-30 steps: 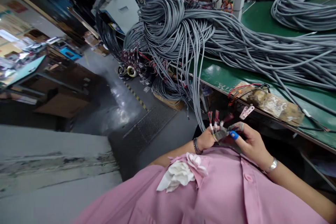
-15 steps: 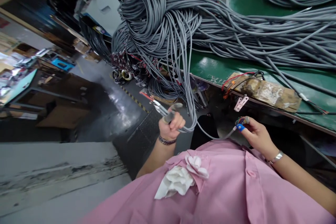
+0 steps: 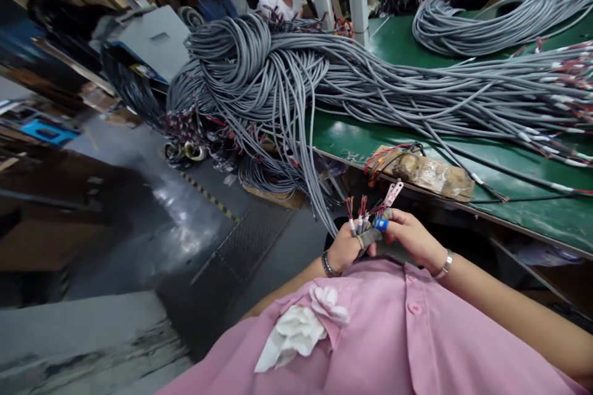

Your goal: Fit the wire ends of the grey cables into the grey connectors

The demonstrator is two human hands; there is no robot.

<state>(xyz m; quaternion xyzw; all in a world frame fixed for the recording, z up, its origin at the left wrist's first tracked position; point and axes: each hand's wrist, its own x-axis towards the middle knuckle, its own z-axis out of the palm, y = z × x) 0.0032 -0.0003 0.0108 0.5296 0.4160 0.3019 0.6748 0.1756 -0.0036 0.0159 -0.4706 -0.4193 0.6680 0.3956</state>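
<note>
Cables (image 3: pixel 360 223) in two hands.
Left hand (image 3: pixel 341 251) grips cables; right hand (image 3: pixel 412 237) pinches wires (image 3: pixel 376 216). Level ends likely ease handling.

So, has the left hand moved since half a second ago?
Yes: the left hand moved rightward, closer to the taped block on the green table, and now meets the right hand.

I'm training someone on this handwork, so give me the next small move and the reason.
I'd probably have the right hand gently spread the coloured strands at its fingertips. They look bunched there, while the left hand holds the sleeved cable ends upright close by. Fingers hide the exact contact.
</note>
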